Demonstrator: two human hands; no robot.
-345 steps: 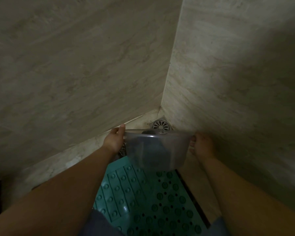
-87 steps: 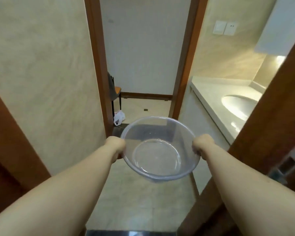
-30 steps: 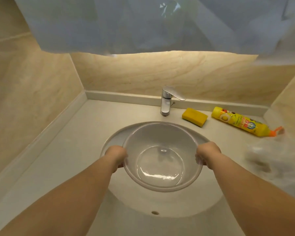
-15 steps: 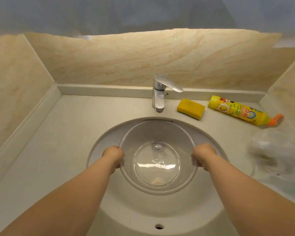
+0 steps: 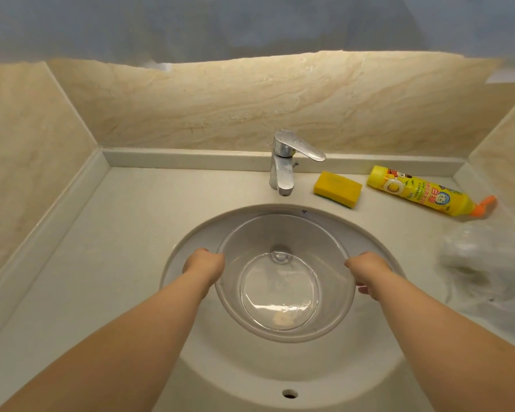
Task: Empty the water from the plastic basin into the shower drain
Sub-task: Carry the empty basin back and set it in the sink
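The clear plastic basin (image 5: 284, 292) sits low inside the white sink bowl (image 5: 191, 346), upright, with only a thin film of water at its bottom. My left hand (image 5: 204, 266) grips its left rim. On the opposite rim, my right hand (image 5: 367, 270) holds on with fingers curled under the edge. The sink's drain shows through the basin's clear wall. The shower drain is out of view.
A chrome tap (image 5: 283, 163) stands behind the sink. To its right on the counter (image 5: 101, 248) lie a yellow sponge (image 5: 337, 189) and a yellow bottle with an orange cap (image 5: 422, 191). A crumpled clear plastic bag (image 5: 488, 269) lies at the right. Tiled walls enclose the counter.
Both hands have carried the basin from the shower corner through the doorway to the sink. In the last second it has sunk lower into the sink bowl.
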